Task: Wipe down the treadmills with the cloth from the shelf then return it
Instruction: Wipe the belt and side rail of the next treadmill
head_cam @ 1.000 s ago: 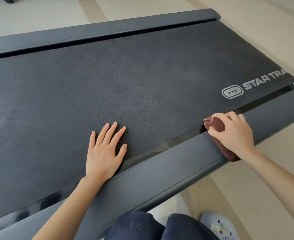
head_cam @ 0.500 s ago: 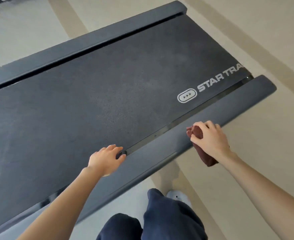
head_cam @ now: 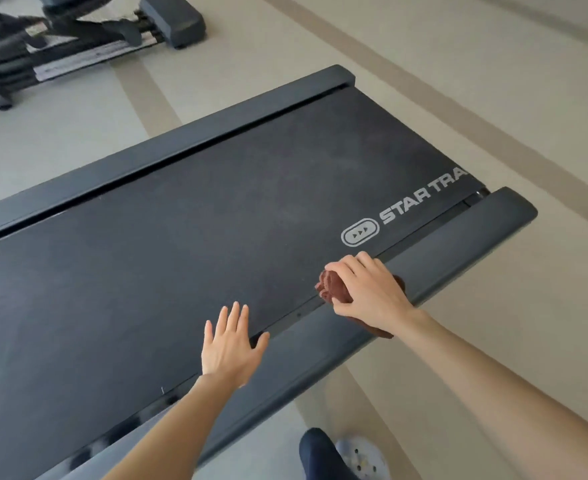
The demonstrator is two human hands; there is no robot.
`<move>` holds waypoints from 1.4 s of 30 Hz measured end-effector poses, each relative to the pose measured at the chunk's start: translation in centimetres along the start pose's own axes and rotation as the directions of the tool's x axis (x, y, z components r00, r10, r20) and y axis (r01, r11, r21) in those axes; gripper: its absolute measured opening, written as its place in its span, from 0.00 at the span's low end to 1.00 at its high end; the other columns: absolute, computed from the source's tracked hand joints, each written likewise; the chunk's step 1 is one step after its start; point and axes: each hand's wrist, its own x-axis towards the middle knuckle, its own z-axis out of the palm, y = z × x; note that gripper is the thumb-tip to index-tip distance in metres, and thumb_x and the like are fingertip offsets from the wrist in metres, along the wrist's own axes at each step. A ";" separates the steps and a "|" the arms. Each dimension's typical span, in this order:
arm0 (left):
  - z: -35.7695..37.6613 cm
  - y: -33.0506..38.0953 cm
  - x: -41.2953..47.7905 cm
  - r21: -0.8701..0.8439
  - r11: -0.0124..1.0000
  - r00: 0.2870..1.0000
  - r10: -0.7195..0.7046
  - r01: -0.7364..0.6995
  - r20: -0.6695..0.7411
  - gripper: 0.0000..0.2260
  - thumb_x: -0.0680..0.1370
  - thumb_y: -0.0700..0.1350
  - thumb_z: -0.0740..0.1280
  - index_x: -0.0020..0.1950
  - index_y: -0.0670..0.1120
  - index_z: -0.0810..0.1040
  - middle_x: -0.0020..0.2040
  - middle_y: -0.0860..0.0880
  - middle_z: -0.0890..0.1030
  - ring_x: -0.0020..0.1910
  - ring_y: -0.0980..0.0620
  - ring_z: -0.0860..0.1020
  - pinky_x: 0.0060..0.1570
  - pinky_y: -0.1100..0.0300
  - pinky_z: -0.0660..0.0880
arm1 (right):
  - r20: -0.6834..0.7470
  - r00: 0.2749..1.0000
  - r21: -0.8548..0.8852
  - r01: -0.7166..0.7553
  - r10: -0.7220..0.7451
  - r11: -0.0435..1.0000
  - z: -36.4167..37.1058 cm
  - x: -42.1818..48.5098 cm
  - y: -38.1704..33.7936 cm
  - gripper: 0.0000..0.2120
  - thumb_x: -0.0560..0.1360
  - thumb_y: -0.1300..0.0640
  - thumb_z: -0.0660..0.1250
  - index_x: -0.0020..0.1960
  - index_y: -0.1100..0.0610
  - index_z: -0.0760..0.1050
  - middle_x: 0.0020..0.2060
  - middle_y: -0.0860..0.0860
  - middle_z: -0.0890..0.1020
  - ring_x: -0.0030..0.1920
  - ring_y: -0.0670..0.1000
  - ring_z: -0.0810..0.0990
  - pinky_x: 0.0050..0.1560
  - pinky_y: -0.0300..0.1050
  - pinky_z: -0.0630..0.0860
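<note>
A black treadmill belt (head_cam: 188, 258) with a white STAR TRAC logo runs across the view between two dark grey side rails. My right hand (head_cam: 368, 292) is closed on a bunched dark red cloth (head_cam: 334, 289), pressing it where the near side rail (head_cam: 441, 258) meets the belt edge. A corner of the cloth hangs over the rail's outer edge below my wrist. My left hand (head_cam: 228, 344) lies flat on the belt's near edge with fingers spread and holds nothing.
Another exercise machine (head_cam: 78, 39) with black frame and pedals stands on the floor at the upper left. Beige floor with darker stripes surrounds the treadmill's rear end. My dark trouser leg (head_cam: 320, 455) and a pale shoe (head_cam: 362, 459) are at the bottom.
The view pulled back and tilted up, revealing the other machine. My right hand slid the cloth along the near rail toward the belt edge. My left hand curled, then flattened again on the belt.
</note>
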 end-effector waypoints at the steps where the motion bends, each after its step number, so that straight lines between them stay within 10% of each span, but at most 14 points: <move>1: 1.9 -0.3 1.1 -0.001 1.000 1.000 -0.006 0.006 -0.014 0.30 0.80 0.61 0.47 0.78 0.48 0.46 0.78 0.52 0.46 0.76 0.51 0.42 0.74 0.50 0.43 | -0.011 1.000 -0.002 0.012 -0.012 1.000 1.9 0.8 0.3 0.26 0.70 0.46 0.67 0.65 0.54 0.70 0.57 0.51 0.76 0.55 0.55 0.71 0.53 0.48 0.69; 10: 10.7 -2.2 3.4 -0.067 0.996 0.943 0.029 -0.055 -0.333 0.30 0.78 0.63 0.43 0.78 0.52 0.44 0.76 0.56 0.40 0.75 0.55 0.35 0.74 0.51 0.37 | -0.031 0.965 0.028 0.260 -0.259 0.965 10.1 5.1 3.8 0.23 0.73 0.48 0.70 0.66 0.49 0.70 0.62 0.44 0.74 0.63 0.49 0.69 0.58 0.48 0.64; 23: 10.3 -1.8 3.4 -0.101 0.994 0.935 0.011 -0.050 -0.354 0.36 0.73 0.64 0.36 0.78 0.50 0.49 0.78 0.55 0.46 0.76 0.53 0.40 0.73 0.51 0.37 | 0.102 0.920 0.503 0.280 -0.378 0.817 11.2 7.5 1.6 0.17 0.66 0.57 0.78 0.54 0.51 0.82 0.49 0.40 0.79 0.55 0.44 0.71 0.63 0.43 0.66; 42: 10.1 -2.0 3.3 -0.121 0.990 0.937 0.023 -0.069 -0.349 0.35 0.74 0.63 0.41 0.78 0.47 0.50 0.78 0.53 0.48 0.76 0.53 0.42 0.74 0.49 0.39 | 0.030 0.822 0.320 0.532 -0.569 0.784 12.6 6.5 -1.9 0.19 0.70 0.45 0.72 0.58 0.50 0.79 0.56 0.46 0.79 0.58 0.50 0.72 0.58 0.45 0.65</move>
